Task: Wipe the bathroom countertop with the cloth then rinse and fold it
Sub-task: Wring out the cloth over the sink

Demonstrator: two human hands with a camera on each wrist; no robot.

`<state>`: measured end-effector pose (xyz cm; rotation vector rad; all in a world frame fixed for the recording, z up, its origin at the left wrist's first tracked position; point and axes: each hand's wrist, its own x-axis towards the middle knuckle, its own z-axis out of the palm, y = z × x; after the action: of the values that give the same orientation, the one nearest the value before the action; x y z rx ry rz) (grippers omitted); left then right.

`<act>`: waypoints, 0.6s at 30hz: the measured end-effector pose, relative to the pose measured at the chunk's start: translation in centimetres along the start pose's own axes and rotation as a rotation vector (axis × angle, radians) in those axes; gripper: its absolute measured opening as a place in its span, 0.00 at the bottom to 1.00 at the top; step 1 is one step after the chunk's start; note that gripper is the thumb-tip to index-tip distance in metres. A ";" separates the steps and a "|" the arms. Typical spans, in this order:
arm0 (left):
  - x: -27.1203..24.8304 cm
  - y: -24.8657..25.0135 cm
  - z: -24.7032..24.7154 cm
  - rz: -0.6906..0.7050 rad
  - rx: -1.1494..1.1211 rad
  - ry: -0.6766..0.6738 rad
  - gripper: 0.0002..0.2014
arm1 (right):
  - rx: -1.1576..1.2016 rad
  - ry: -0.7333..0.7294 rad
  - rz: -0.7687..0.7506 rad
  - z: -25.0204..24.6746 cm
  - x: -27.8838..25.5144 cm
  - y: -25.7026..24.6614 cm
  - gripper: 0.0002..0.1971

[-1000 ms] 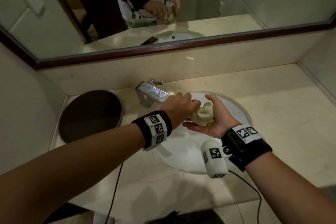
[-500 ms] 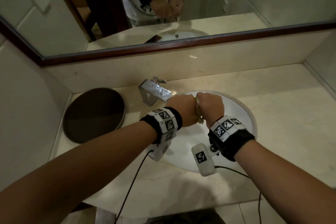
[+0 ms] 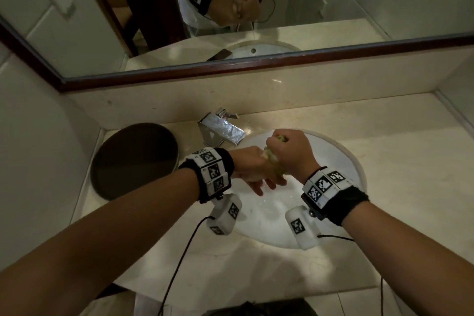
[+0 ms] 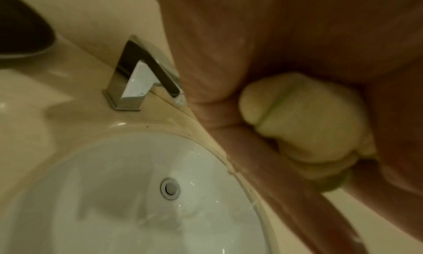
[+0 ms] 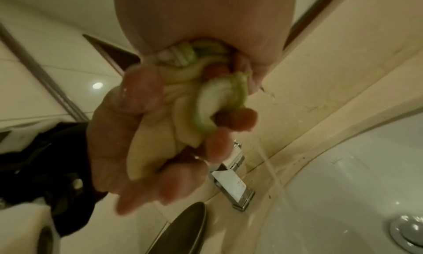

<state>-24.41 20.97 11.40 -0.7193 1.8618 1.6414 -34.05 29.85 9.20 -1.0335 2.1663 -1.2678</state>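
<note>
Both hands wring a wet, twisted pale-yellow cloth (image 3: 272,159) with a green edge over the white sink (image 3: 343,161). My right hand (image 3: 292,151) is a fist round its upper end. My left hand (image 3: 252,169) grips the lower end from beneath, fingers curled round the cloth (image 5: 194,113) in the right wrist view. The bunched cloth (image 4: 304,120) sits against the left palm in the left wrist view. A thin stream of water (image 5: 270,163) falls from it into the basin. The beige stone countertop (image 3: 389,161) surrounds the sink.
A square chrome faucet (image 3: 223,131) stands just behind and left of the hands. A dark round tray (image 3: 133,161) lies on the counter's left end by the wall. A framed mirror (image 3: 256,69) runs along the back. The drain (image 4: 170,189) shows in the wet basin.
The right hand turned from palm-up under the cloth to a fist over it. The left hand rolled beneath, twisting the cloth between them. Water now runs out of it.
</note>
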 end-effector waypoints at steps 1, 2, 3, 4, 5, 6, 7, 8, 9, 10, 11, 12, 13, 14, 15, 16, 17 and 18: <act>-0.1 -0.3 0.0 -0.004 -0.060 -0.041 0.10 | -0.017 -0.016 -0.022 0.1 0.0 0.2 0.14; -0.2 -0.5 -0.1 0.001 -0.108 -0.071 0.10 | -0.022 -0.028 -0.038 0.1 -0.1 0.2 0.13; -0.2 -0.8 -0.1 0.010 -0.138 -0.072 0.10 | -0.024 -0.034 -0.053 0.2 -0.1 0.3 0.13; -0.2 -1.0 -0.1 0.021 -0.149 -0.050 0.10 | -0.019 -0.038 -0.061 0.2 -0.3 0.4 0.13; -0.2 -1.2 -0.1 0.033 -0.135 0.000 0.09 | -0.004 -0.043 -0.070 0.1 -0.4 0.4 0.11; -0.1 -1.5 0.0 0.044 -0.109 0.063 0.09 | 0.012 -0.061 -0.071 0.0 -0.5 0.3 0.11; -0.1 -1.8 0.0 0.052 -0.082 0.124 0.09 | 0.013 -0.076 -0.078 -0.1 -0.7 0.4 0.11; 0.0 -2.1 0.1 0.059 -0.058 0.179 0.10 | 0.000 -0.094 -0.074 -0.2 -0.8 0.4 0.12; 0.0 -2.2 0.2 0.074 -0.018 0.231 0.10 | 0.013 -0.108 -0.039 -0.2 -0.9 0.5 0.15; 0.0 -2.3 0.3 0.101 0.052 0.287 0.10 | 0.083 -0.110 0.051 -0.4 -0.9 0.7 0.17; -0.1 -2.3 0.4 0.135 0.159 0.348 0.08 | 0.217 -0.112 0.190 -0.7 -0.9 1.0 0.19; -0.2 -2.3 0.5 0.170 0.284 0.411 0.07 | 0.376 -0.133 0.349 -0.9 -1.0 1.4 0.20; -0.3 -2.1 0.5 0.205 0.397 0.467 0.08 | 0.515 -0.168 0.485 -1.2 -1.2 1.9 0.22; -0.5 -1.9 0.5 0.242 0.491 0.511 0.07 | 0.610 -0.218 0.588 -1.5 -1.5 2.4 0.25; -0.5 -1.7 0.5 0.273 0.584 0.550 0.07 | 0.679 -0.284 0.663 -1.7 -1.9 2.8 0.29; -0.5 -1.7 0.4 0.310 0.685 0.590 0.06 | 0.728 -0.359 0.714 -1.9 -2.2 3.0 0.33; -0.4 -1.6 0.4 0.328 0.780 0.626 0.06 | 0.765 -0.423 0.750 -1.8 -2.5 3.2 0.36; -0.2 -1.7 0.4 0.337 0.864 0.659 0.09 | 0.791 -0.470 0.775 -1.8 -2.6 3.1 0.39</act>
<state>-23.09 21.18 10.34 -0.5959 2.9701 0.5910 -34.79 33.81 7.37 -0.1009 1.2754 -1.1506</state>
